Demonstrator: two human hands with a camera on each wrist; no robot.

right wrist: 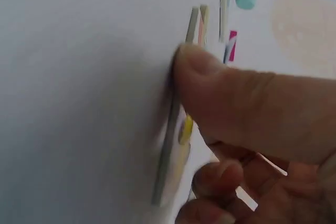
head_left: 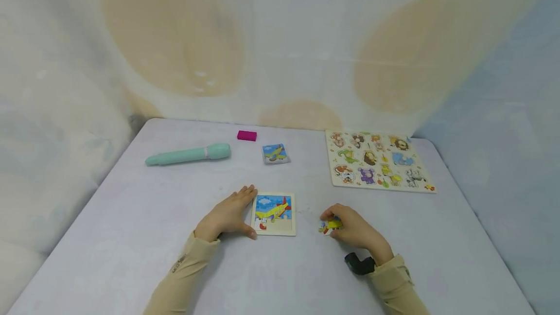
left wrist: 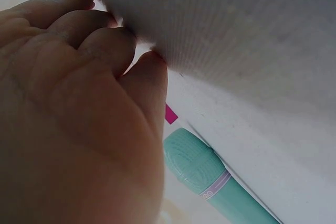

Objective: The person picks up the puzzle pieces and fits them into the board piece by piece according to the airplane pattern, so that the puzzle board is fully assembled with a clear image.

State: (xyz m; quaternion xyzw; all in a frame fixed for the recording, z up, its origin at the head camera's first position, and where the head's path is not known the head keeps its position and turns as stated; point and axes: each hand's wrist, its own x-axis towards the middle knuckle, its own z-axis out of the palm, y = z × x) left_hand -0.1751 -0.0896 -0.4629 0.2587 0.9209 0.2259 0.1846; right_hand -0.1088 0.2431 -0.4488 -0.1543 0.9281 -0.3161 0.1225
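Note:
A small square jigsaw board with a pale frame lies in the middle of the table. Its upper part shows a yellow airplane on blue sky, while bare wood shows at the lower right. My left hand rests along its left edge, fingers extended and thumb by the lower left corner. To the right of the board, my right hand holds loose puzzle pieces with yellow and red parts between thumb and fingers. The right wrist view has the thumb on the edge of thin pieces at the table surface; their exact number is hidden.
Behind the board lie a small airplane picture packet and a magenta block. A mint-green microphone-shaped object is at the back left. An animal puzzle board lies at the back right. Fabric hangs around the table.

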